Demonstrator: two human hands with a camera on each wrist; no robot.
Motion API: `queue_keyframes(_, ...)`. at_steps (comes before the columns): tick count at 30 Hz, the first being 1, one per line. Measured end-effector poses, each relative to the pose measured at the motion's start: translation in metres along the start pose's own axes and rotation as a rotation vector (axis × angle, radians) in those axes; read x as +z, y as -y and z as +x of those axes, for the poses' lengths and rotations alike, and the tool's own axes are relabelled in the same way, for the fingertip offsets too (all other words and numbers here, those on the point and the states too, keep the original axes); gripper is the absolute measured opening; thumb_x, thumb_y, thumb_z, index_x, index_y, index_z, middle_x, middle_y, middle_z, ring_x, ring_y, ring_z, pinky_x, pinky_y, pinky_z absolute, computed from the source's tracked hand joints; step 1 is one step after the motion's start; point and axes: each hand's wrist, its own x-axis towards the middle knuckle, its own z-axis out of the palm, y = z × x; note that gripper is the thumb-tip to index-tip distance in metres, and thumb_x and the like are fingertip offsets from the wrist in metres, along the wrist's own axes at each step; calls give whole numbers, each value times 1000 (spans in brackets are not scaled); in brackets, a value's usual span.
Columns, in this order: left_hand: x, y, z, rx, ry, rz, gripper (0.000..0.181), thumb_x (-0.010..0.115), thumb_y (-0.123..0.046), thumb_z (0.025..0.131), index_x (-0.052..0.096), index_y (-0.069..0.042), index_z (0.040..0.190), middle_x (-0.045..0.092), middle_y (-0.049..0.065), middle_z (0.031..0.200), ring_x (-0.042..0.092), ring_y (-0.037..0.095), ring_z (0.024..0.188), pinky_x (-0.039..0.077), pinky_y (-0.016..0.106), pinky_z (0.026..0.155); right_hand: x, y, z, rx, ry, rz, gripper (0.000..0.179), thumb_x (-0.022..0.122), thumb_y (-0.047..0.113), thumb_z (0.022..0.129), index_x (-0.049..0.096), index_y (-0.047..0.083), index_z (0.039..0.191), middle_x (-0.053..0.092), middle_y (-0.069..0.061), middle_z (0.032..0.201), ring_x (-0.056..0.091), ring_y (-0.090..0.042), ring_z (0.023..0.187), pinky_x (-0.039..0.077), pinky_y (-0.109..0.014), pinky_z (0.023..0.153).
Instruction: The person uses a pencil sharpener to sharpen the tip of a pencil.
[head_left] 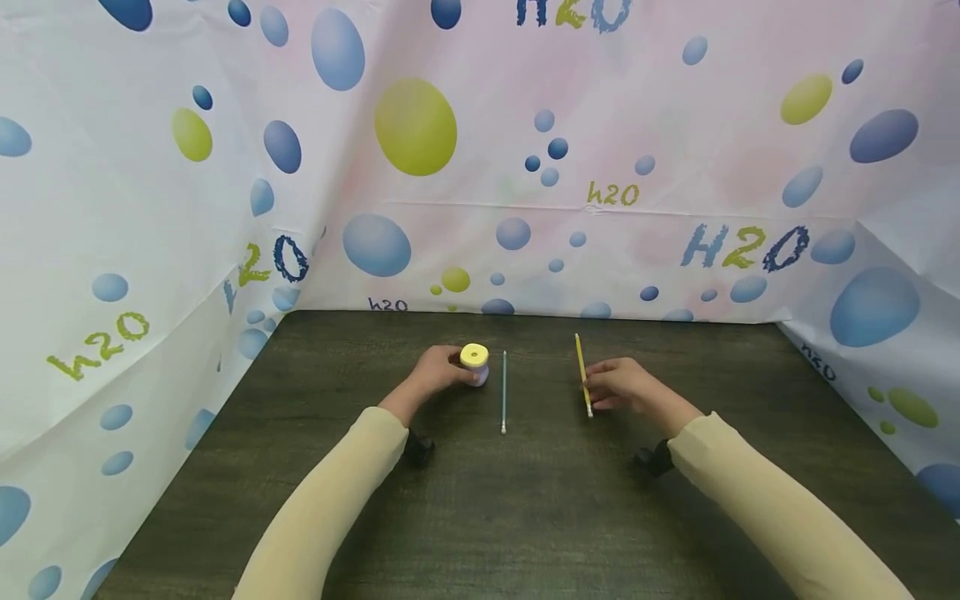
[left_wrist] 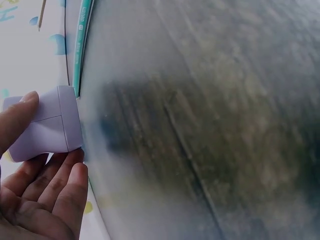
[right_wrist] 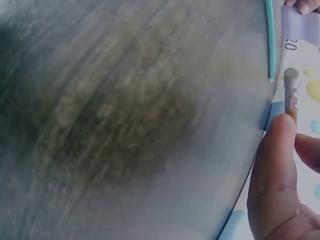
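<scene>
1. Cream sleeves [head_left: 326,500], soft and lightly creased, lie nearest, their lower ends cut off by the frame; black wrist straps [head_left: 418,451] show only in part beneath the cuffs.
2. Dark wood-grain desk [head_left: 495,517]: its near edge is out of frame, and its grain blurs in both wrist views.
3. Left hand [head_left: 437,369]: its grip is clamped on the waisted pencil sharpener [head_left: 475,367], thumb and fingers on opposite sides. Smooth lavender plastic, seamed; the round yellow top, with a small central hole, faces up. It is left of centre, towards the desk's far edge; whether its base touches is hard to tell.
4. Right hand [head_left: 624,385]: its grip is pinched on a yellow pencil [head_left: 581,363], right of centre. Fingers hide part of the shaft. Eraser and metal ferrule point to the near edge, the tip to the far edge, leaning slightly left.
5. Teal pencil [head_left: 504,392]: lies between the hands, long axis running near edge to far.
6. Creased bubble-print backdrop [head_left: 480,183] rises behind the far edge, top lettering cropped.
</scene>
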Motion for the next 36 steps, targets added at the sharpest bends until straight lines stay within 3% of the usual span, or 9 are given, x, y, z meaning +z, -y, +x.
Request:
queue_keyframes(10,-12,-8,-8,45,1,16,62,78,-21,89,57,4,141,63,22,140,58,37,131,48,51,112,-8,10,-15,-50,6,-50,51,54,13,105,42,-11,148,63,-28,136,67,-5,86,63,-32,81)
queue_keyframes(21,-26,-16,-20,81,1,10,61,78,-24,90,57,2,141,65,21,138,62,36,128,53,50,105,-16,23,-36,-120,5,-107,57,56,24,105,41,-4,152,56,-27,145,66,-10,103,60,-35,89)
queue_keyframes(26,-32,-20,-27,87,-1,13,61,79,-24,89,57,2,141,65,21,137,63,36,126,56,47,102,-19,28,-45,-147,3,-99,57,56,24,104,42,-5,151,63,-23,137,66,-11,104,59,-35,90)
queue_keyframes(32,-38,-24,-36,92,4,-17,65,78,-24,89,54,2,143,62,22,141,62,37,131,55,48,104,-24,34,-58,-173,8,-96,59,56,25,104,40,-6,152,68,-13,131,65,-21,115,58,-38,94)
queue_keyframes(36,-42,-26,-42,101,2,-43,68,77,-24,90,50,3,146,59,24,144,59,38,134,54,50,106,-27,36,-67,-209,11,-61,58,55,23,105,38,-7,152,70,-7,122,68,-12,109,58,-38,99)
